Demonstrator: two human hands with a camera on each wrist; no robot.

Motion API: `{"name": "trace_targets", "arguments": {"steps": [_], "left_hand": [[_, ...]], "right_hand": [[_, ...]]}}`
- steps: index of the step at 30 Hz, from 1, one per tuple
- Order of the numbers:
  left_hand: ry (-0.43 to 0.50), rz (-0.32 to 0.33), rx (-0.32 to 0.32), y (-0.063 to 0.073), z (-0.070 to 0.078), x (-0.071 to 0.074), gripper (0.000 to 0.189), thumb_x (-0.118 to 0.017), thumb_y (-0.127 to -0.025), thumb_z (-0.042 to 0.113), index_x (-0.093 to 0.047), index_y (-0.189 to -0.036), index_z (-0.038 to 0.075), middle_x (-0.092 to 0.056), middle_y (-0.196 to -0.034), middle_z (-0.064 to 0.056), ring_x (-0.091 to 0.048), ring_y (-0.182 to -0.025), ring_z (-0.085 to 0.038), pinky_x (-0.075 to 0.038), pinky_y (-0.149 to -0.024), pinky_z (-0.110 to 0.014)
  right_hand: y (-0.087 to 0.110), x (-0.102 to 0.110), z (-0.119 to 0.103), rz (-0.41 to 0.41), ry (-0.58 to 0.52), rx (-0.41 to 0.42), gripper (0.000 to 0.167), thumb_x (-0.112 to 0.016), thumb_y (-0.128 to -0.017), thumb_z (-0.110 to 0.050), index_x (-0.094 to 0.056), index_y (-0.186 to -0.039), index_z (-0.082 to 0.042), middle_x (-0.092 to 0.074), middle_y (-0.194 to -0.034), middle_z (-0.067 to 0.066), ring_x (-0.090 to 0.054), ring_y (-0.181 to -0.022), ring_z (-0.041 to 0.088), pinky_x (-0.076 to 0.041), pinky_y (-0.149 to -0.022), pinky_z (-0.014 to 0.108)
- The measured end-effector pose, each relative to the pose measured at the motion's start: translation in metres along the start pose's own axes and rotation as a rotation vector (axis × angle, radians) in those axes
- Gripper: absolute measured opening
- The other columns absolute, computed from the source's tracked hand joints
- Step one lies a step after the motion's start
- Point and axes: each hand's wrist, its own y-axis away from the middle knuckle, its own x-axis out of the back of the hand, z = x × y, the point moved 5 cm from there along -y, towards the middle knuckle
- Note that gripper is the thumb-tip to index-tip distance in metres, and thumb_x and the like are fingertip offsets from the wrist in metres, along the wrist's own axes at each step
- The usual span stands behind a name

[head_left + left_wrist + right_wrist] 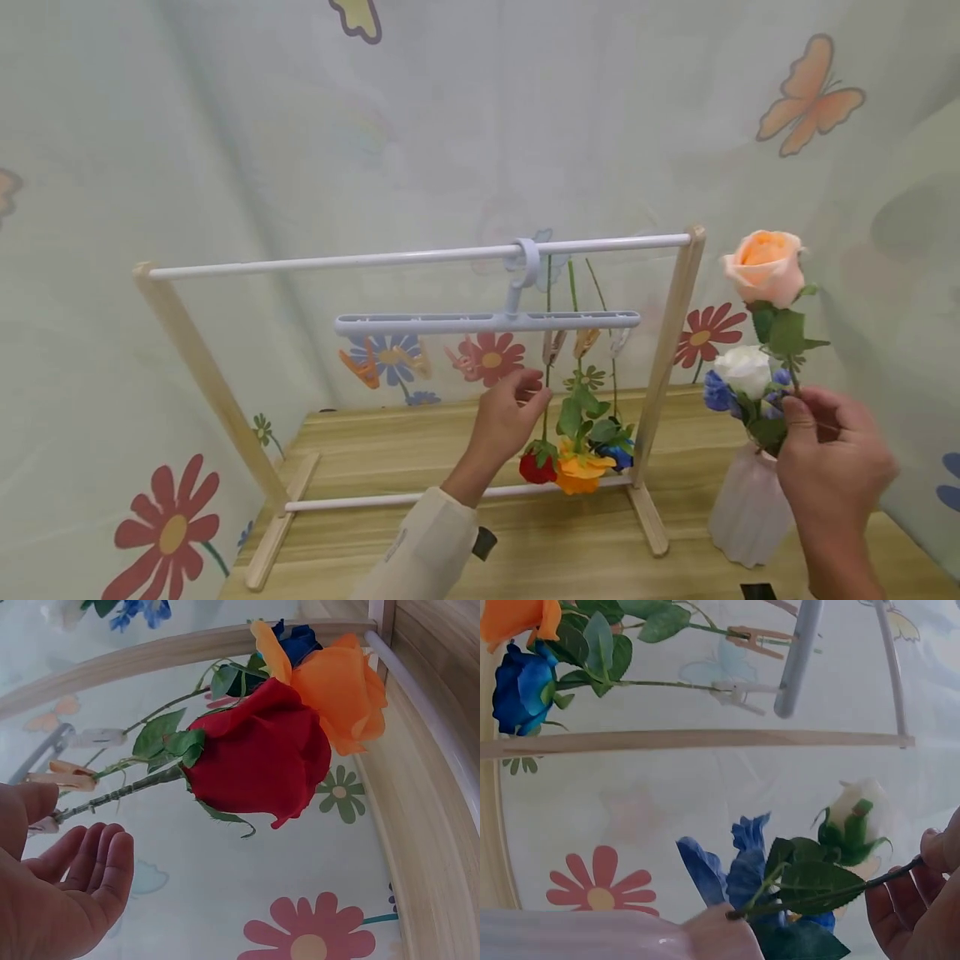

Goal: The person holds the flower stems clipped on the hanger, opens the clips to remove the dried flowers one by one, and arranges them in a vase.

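Head camera: on the right I have the right hand pinching the stem of a peach rose, its bloom above a pale vase that holds a white rose and blue flowers. Near the middle, the left hand has its fingers loosely bent and apart from the thumb, gripping nothing, beside the stem of a red rose. That rose hangs head down with an orange flower and a blue rose under the right half of a hanger, which hooks over a rack. Left wrist: I see thumb and fingers well parted near the red rose's stem; whether they touch it I cannot tell. Right wrist: I see thumb and fingers pinching the peach rose's stem, its lower end at the vase's mouth; whether it sits inside I cannot tell.
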Motion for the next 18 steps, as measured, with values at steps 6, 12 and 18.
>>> {"name": "trace_targets", "arguments": {"steps": [6,12,18], "left_hand": [[0.017,-0.006,0.035,-0.005,-0.001,-0.006,0.036,-0.067,-0.098,0.033,-0.066,-0.128,0.012,-0.075,-0.115,-0.006,-0.071,-0.103,-0.022,-0.061,-0.089,-0.035],[0.029,0.017,0.039,-0.006,0.001,-0.01,0.032,-0.068,-0.098,0.027,-0.068,-0.124,0.01,-0.075,-0.112,-0.005,-0.07,-0.1,-0.021,-0.061,-0.088,-0.033],[0.031,0.047,0.011,-0.008,0.002,-0.01,0.022,-0.069,-0.097,0.02,-0.071,-0.115,0.009,-0.076,-0.103,-0.005,-0.068,-0.089,-0.016,-0.06,-0.081,-0.027]], "right_hand": [[-0.006,0.006,0.001,0.048,0.044,-0.039,0.033,-0.063,-0.101,-0.029,-0.072,-0.117,-0.001,-0.072,-0.108,0.002,-0.042,-0.083,-0.023,-0.034,-0.076,0.004],[-0.011,0.008,0.002,0.055,0.059,-0.031,0.035,-0.061,-0.102,-0.031,-0.073,-0.116,-0.001,-0.068,-0.105,-0.006,-0.04,-0.086,-0.023,-0.033,-0.078,0.006],[-0.009,0.01,0.015,0.038,0.065,-0.023,0.025,-0.065,-0.1,-0.02,-0.074,-0.11,0.001,-0.047,-0.091,-0.037,-0.041,-0.081,-0.027,-0.033,-0.074,-0.001]]}}
